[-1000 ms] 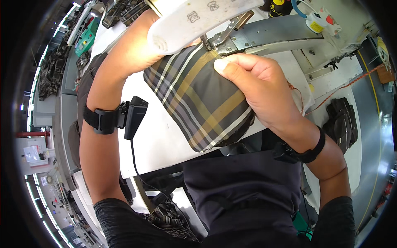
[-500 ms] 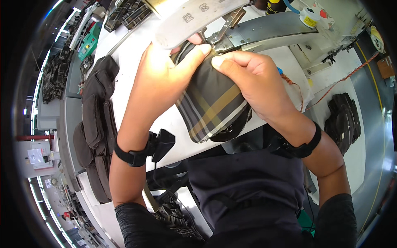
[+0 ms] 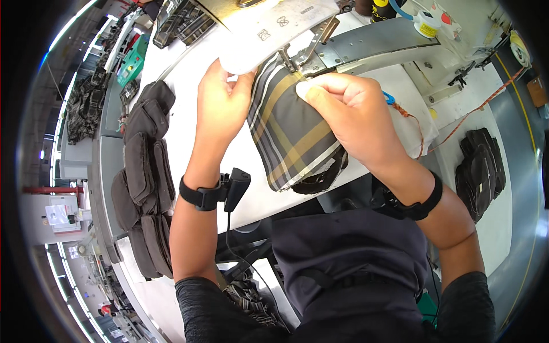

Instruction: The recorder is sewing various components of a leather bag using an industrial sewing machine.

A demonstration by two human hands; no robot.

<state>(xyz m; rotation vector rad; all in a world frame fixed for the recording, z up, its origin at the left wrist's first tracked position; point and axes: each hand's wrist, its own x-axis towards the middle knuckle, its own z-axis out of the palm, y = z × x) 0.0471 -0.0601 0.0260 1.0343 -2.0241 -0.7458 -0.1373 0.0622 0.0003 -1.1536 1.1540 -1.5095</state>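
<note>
A plaid fabric piece (image 3: 289,128) in dark grey, tan and white lies under the needle area of a sewing machine (image 3: 280,28), over a black part that shows at its lower edge. My left hand (image 3: 224,100) is at the cloth's left edge, thumb against fingers; its fingertips are partly behind the white machine head. On the other side my right hand (image 3: 349,106) pinches the fabric's right edge close to the presser foot (image 3: 291,63). Each of my wrists wears a black strap with a small device.
Dark padded fabric pieces (image 3: 143,177) are stacked along the left. More dark pieces (image 3: 480,168) lie on the white surface at right. Blue-handled snips (image 3: 390,98) with an orange cord rest beyond my right hand. A white bottle (image 3: 426,24) stands at the back right.
My left hand has moved left, off the middle of the cloth to its left edge, uncovering more plaid. My right hand keeps its pinch in nearly the same place.
</note>
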